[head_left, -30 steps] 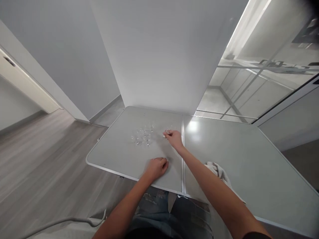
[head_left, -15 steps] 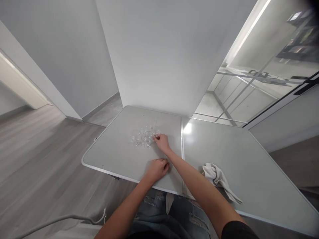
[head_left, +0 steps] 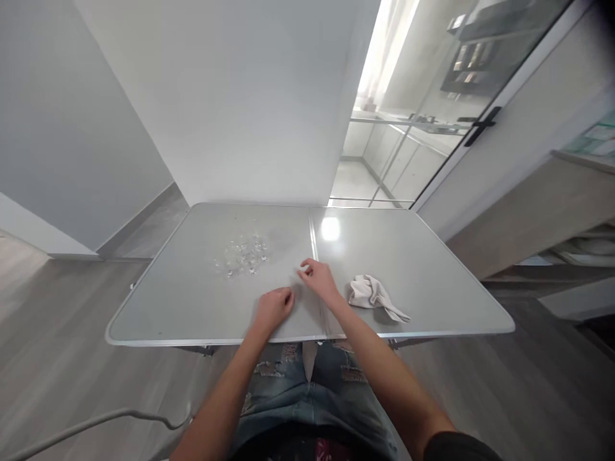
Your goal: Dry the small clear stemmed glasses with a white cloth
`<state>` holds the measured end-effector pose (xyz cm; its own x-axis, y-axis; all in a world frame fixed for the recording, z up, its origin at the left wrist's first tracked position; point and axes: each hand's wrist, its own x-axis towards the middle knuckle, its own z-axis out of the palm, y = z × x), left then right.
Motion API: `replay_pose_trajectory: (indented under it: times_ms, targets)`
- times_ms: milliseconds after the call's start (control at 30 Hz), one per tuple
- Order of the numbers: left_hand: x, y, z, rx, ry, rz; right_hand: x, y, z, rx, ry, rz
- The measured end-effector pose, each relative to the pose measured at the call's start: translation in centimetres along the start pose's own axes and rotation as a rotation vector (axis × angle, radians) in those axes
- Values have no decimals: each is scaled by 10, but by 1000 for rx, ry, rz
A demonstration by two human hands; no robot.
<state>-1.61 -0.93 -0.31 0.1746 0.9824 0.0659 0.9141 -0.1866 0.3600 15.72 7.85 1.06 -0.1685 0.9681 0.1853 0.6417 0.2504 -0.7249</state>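
Small clear glasses (head_left: pixel 243 254) cluster beyond the empty right hand (head_left: pixel 318 280).

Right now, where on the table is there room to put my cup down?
The table is bare behind the cloth and left of the glasses. It is crowded where the left hand and right hand are.

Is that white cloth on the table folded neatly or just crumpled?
Crumpled. The white cloth lies bunched in loose, uneven folds on the table, one end trailing out to a point; neither hand touches it.
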Motion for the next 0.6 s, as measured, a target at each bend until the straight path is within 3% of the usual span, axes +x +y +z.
replay_pose_trajectory:
  times_ms: [167,233,333,400,500,600]
  targets:
    - [0,5,0,36,31,4,-72,64,-102,-267,329,180]
    - [0,6,-1,39,40,0,-90,84,-127,-255,285,135]
    - [-1,8,-2,33,53,0,-107,102,-141,-258,42,-48]
    - [-3,8,-4,19,71,6,-112,107,-140,-307,-21,-105]
    - [-7,11,-8,-48,109,8,-111,106,-138,-307,-11,-74]
    - [-11,29,-8,-273,159,7,-106,90,-141,-112,92,-37]
